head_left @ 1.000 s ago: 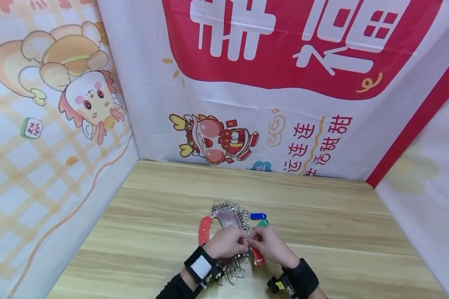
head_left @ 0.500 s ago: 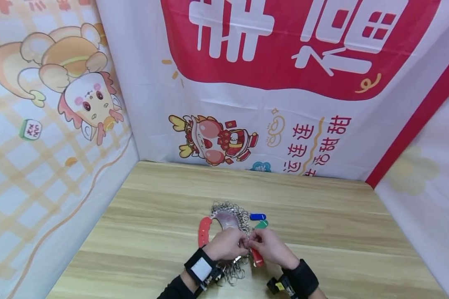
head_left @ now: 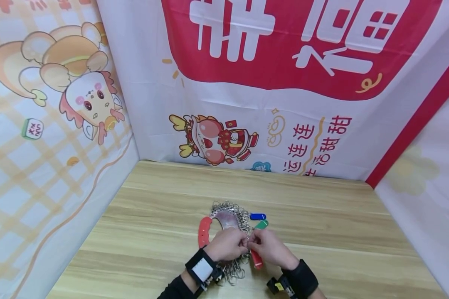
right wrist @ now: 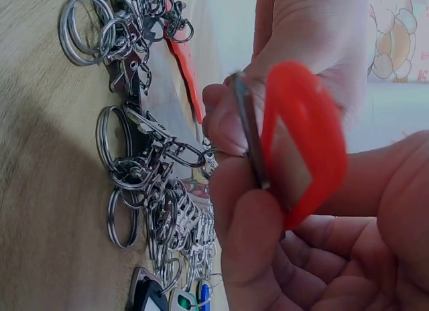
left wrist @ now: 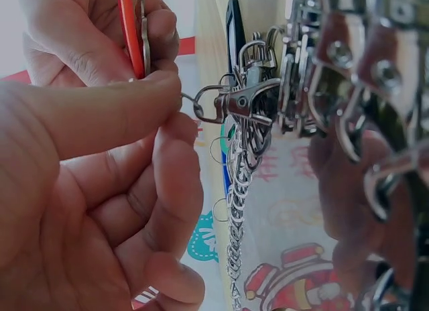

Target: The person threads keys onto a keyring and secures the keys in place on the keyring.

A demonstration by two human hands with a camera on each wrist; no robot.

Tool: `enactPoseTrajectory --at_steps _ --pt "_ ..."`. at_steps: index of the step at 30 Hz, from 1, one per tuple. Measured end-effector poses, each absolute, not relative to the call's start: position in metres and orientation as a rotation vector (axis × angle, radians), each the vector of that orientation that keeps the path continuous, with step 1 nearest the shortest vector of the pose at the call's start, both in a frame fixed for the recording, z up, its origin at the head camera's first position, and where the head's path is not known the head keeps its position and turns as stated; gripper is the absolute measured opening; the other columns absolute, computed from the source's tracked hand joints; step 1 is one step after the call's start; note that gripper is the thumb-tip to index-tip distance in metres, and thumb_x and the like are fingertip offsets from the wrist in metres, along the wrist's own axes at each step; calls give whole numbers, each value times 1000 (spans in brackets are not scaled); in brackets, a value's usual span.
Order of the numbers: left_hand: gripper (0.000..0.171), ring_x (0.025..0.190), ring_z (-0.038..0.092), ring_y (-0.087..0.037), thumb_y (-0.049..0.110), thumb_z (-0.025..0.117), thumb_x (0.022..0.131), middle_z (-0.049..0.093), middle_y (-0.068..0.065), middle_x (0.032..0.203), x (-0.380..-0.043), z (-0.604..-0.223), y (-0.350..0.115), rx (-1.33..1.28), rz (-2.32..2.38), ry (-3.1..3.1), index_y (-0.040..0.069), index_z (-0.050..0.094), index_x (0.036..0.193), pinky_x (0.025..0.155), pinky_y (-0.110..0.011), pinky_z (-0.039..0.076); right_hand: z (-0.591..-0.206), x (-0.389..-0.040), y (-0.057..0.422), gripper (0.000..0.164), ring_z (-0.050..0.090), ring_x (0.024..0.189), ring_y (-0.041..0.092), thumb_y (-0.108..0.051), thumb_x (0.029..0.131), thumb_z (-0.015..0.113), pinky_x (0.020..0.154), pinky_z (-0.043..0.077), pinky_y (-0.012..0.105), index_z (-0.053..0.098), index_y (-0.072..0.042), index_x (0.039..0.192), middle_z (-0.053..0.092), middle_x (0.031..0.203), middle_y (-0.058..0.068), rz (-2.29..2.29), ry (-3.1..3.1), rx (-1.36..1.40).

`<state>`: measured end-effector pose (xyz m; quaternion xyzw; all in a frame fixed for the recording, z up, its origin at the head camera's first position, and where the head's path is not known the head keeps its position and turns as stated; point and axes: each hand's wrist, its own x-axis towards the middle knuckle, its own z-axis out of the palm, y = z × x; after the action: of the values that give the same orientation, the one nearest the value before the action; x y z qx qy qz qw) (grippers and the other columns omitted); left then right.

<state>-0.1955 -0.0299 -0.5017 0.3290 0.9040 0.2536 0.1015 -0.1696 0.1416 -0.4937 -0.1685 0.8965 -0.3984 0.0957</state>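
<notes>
In the head view, my left hand [head_left: 229, 243] and right hand [head_left: 270, 247] meet at the right side of a heap of metal clasps with rings [head_left: 243, 216]. My left thumb and forefinger pinch a thin ring joined to a swivel clasp [left wrist: 241, 104]. My right hand grips a small red-framed piece [right wrist: 315, 143] with a flat metal strip [right wrist: 249, 127] beside it. Its exact kind is unclear. The clasps lie on a shiny curved plate [head_left: 227, 219] by a red curved strip with holes [head_left: 204, 230]. My fingers hide part of the ring.
On the wooden table [head_left: 321, 216], a blue tag-like piece [head_left: 257, 216] and a green one [head_left: 262, 224] lie just beyond my right hand. A black one [right wrist: 144, 291] is close by. Printed cloth walls [head_left: 149, 83] enclose the table at the back and sides.
Both hands stay nearly in place with only small finger movements. The red piece in my right hand has shifted slightly in tilt and position.
</notes>
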Motion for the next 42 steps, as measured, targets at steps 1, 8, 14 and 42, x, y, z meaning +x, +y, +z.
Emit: enactPoseTrajectory --at_steps 1,8,14,42 --pt "21 57 45 -2 22 72 80 49 15 61 -195 -502 -30 970 756 2668 23 55 68 52 -22 37 -494 -169 142 7 51 56 6 -7 88 64 50 43 23 62 -8 81 57 70 -5 -1186 2656 -504" --pt "15 61 48 0 20 73 79 52 17 67 -196 -501 -30 955 833 2644 22 60 71 55 -20 40 -492 -170 144 8 53 56 8 -10 88 64 50 43 23 62 -8 81 59 70 -4 -1220 2643 -441" --pt "10 63 49 0 16 72 80 53 17 69 -196 -501 -30 985 826 2625 21 64 76 56 -19 41 -494 -171 146 6 54 57 9 -7 88 62 50 45 23 62 -7 82 59 71 -4 -1228 2653 -425" --pt "20 56 46 -1 15 70 80 50 15 63 -197 -505 -29 982 864 2615 22 55 70 51 -19 38 -494 -172 145 8 52 56 9 -9 88 63 49 42 22 63 -8 80 58 69 -4 -1202 2664 -380"
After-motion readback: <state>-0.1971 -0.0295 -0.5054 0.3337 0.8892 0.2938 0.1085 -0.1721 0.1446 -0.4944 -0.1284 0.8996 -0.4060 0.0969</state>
